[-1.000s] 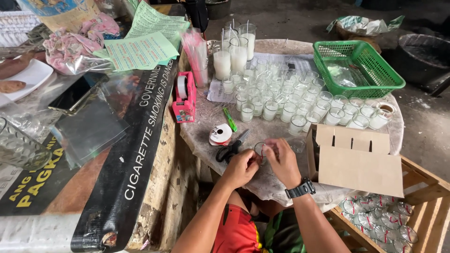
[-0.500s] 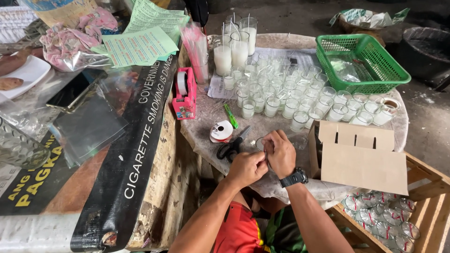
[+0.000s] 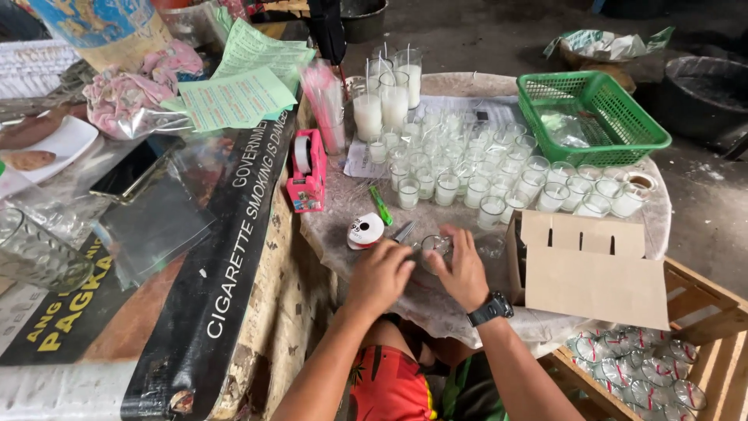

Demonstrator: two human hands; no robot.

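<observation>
Concrete floor runs along the far and right edges; we look down on a round table (image 3: 662,226) under a pale plastic sheet, with a long counter on the left laid with a black printed banner (image 3: 226,257).

- Cardboard box (image 3: 596,273), flaps open, at the table's near right edge.
- Green plastic basket (image 3: 604,113) at far right, crumpled plastic inside.
- Wooden crate (image 3: 693,312) low at right, holding rows of wrapped glasses (image 3: 639,362).
- Green paper leaflets (image 3: 234,97) far along the counter.
- Dense cluster of small wax-filled glasses (image 3: 483,168) mid-table; taller filled glasses with wicks (image 3: 393,93) stand behind it.
- Pink tape dispenser (image 3: 309,171) at the table's left edge.
- White round spool (image 3: 365,231) just left of our hands; green lighter-like stick (image 3: 380,205) beyond it.
- Small empty glass (image 3: 436,249) at the near edge, between our hands.
- Left hand (image 3: 382,274): fingers curled against the glass's left side; a metal tool tip (image 3: 403,231) pokes out past the knuckles.
- Right hand (image 3: 465,269): fingers spread and laid on the glass's right side; black wristwatch (image 3: 489,309) on that wrist.
</observation>
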